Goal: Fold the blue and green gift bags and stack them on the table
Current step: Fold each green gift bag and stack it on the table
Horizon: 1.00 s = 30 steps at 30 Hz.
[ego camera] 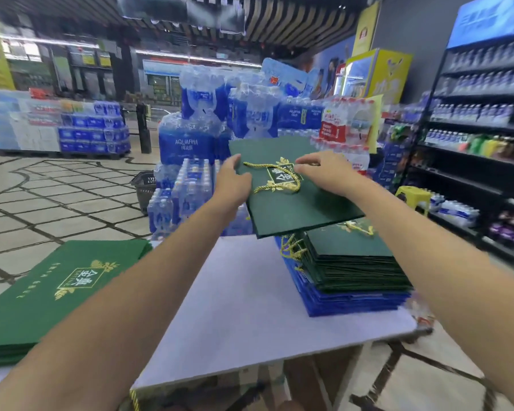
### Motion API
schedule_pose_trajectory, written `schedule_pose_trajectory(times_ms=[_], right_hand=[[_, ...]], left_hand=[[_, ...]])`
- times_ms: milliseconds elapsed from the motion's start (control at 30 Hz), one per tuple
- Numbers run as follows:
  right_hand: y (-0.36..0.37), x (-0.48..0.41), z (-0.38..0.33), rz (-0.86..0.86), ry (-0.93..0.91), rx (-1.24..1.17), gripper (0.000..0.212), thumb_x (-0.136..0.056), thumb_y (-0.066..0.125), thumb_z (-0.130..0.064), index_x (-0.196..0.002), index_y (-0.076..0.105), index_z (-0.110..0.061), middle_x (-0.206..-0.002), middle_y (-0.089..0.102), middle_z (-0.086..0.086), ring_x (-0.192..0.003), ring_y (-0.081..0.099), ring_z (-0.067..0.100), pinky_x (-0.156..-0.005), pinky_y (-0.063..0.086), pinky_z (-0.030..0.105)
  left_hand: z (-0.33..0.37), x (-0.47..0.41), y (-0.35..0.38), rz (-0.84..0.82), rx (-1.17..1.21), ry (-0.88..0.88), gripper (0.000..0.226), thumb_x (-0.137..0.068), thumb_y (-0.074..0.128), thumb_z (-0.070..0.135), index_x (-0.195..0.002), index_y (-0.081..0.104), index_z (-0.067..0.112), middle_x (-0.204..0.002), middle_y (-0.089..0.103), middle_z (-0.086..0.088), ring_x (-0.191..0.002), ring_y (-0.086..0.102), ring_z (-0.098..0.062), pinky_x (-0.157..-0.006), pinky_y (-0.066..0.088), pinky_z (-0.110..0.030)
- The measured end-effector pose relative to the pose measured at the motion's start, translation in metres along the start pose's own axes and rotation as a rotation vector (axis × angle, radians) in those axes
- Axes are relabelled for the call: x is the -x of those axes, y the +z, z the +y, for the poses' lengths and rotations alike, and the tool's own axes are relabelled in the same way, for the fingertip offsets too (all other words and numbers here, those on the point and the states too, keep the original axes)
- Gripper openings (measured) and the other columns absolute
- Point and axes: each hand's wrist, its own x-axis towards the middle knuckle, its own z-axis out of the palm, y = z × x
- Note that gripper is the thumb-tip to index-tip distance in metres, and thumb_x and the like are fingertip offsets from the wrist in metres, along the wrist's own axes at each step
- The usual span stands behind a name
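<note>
My left hand (233, 180) grips the left edge of a flat-folded dark green gift bag (291, 200), fingers curled over the top and thumb presumably beneath, though I cannot see it. My right hand (324, 170) lies across the bag's upper right, fingers spread and pressing near the gold rope handle (272, 179) and the gold crest. The bag hangs in the air between my hands, tilted, its near corner just above the stack.

I judge the folding of this one done; I am in the placing step. Below my right forearm sits the stack (353, 262): dark green bags on top, blue bags (344, 302) underneath, on the white table (250, 307). The next move calls for lowering the bag flat and squaring its edges to the pile, with the handle tucked so it does not splay out.

Beside my left forearm lies another pile of brighter green bags (51, 292), cut off by the frame edge; I cannot tell whether those are folded or waiting. How many bags the stack holds is too blurred to count. Beyond my hands, wrapped water bottle packs (187, 137) stand smeared by motion.
</note>
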Motion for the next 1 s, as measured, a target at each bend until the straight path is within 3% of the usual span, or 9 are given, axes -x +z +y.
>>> schedule_pose_trajectory(times_ms=[100, 200, 333, 500, 567, 633, 767, 900, 1000], right_hand=[[-0.022, 0.001, 0.055, -0.035, 0.087, 0.122, 0.059, -0.094, 0.054, -0.068, -0.135, 0.066, -0.027, -0.143, 0.061, -0.002, -0.136, 0.051, 0.024, -0.115, 0.039, 0.044], [-0.026, 0.013, 0.106, -0.063, 0.232, 0.191, 0.076, -0.08, 0.047, -0.087, -0.136, 0.063, -0.038, -0.147, 0.057, -0.002, -0.143, 0.039, 0.032, -0.117, 0.034, 0.054], [-0.011, 0.027, 0.152, -0.102, 0.256, 0.213, 0.063, -0.094, 0.051, -0.07, -0.138, 0.064, -0.026, -0.147, 0.057, 0.001, -0.141, 0.043, 0.029, -0.114, 0.035, 0.044], [0.002, 0.032, 0.166, -0.156, 0.273, 0.178, 0.055, -0.094, 0.059, -0.062, -0.133, 0.066, -0.025, -0.143, 0.06, 0.001, -0.136, 0.049, 0.027, -0.117, 0.036, 0.048], [-0.002, 0.029, 0.148, -0.104, 0.229, 0.188, 0.052, -0.096, 0.06, -0.057, -0.134, 0.066, -0.022, -0.143, 0.06, 0.001, -0.134, 0.05, 0.026, -0.114, 0.038, 0.043], [-0.004, 0.023, 0.119, -0.042, 0.166, 0.201, 0.046, -0.096, 0.06, -0.055, -0.131, 0.068, -0.027, -0.143, 0.06, 0.002, -0.134, 0.051, 0.028, -0.111, 0.039, 0.044], [0.023, 0.007, 0.043, -0.032, -0.022, 0.149, 0.052, -0.086, 0.057, -0.064, -0.125, 0.07, -0.033, -0.138, 0.062, 0.0, -0.133, 0.049, 0.031, -0.108, 0.043, 0.056], [0.084, 0.007, -0.043, -0.079, -0.21, 0.127, 0.04, -0.094, 0.061, -0.051, -0.127, 0.07, -0.031, -0.141, 0.057, 0.0, -0.136, 0.045, 0.027, -0.11, 0.04, 0.051], [0.141, 0.021, -0.089, -0.149, -0.305, 0.133, 0.039, -0.094, 0.06, -0.048, -0.127, 0.069, -0.031, -0.133, 0.06, 0.0, -0.131, 0.047, 0.026, -0.105, 0.044, 0.049]], left_hand=[[0.004, -0.004, 0.06, -0.105, -0.066, -0.009, 0.055, -0.1, 0.05, 0.001, -0.154, 0.042, 0.009, -0.146, 0.052, -0.001, -0.114, 0.049, -0.011, -0.094, 0.042, -0.024], [-0.011, -0.003, 0.106, -0.215, -0.171, -0.049, 0.051, -0.096, 0.051, 0.008, -0.147, 0.053, 0.017, -0.141, 0.058, 0.004, -0.114, 0.058, -0.019, -0.096, 0.048, -0.03], [-0.039, 0.007, 0.138, -0.321, -0.252, -0.116, 0.044, -0.091, 0.05, 0.014, -0.131, 0.064, 0.021, -0.126, 0.069, -0.001, -0.105, 0.066, -0.027, -0.089, 0.057, -0.038], [-0.043, 0.017, 0.137, -0.341, -0.345, -0.086, 0.047, -0.103, 0.051, 0.021, -0.15, 0.049, 0.018, -0.129, 0.059, -0.003, -0.092, 0.054, -0.015, -0.081, 0.046, -0.028], [-0.038, 0.013, 0.12, -0.322, -0.401, 0.026, 0.046, -0.103, 0.052, 0.024, -0.148, 0.051, 0.02, -0.136, 0.058, -0.006, -0.102, 0.058, -0.016, -0.093, 0.05, -0.033], [-0.037, 0.007, 0.09, -0.276, -0.534, 0.154, 0.046, -0.1, 0.055, 0.025, -0.146, 0.053, 0.02, -0.145, 0.053, -0.007, -0.129, 0.051, -0.023, -0.109, 0.044, -0.045], [-0.052, 0.003, -0.001, -0.212, -0.901, 0.282, 0.049, -0.097, 0.055, 0.026, -0.146, 0.053, 0.024, -0.155, 0.044, -0.003, -0.145, 0.036, -0.025, -0.116, 0.033, -0.058], [-0.081, 0.016, -0.117, -0.172, -1.127, 0.121, 0.045, -0.09, 0.056, 0.039, -0.135, 0.059, 0.029, -0.141, 0.054, 0.0, -0.132, 0.049, -0.028, -0.106, 0.045, -0.054], [-0.108, 0.045, -0.195, -0.179, -1.266, -0.151, 0.061, -0.078, 0.043, 0.052, -0.134, 0.058, 0.031, -0.142, 0.057, -0.003, -0.132, 0.05, -0.031, -0.107, 0.045, -0.053]])
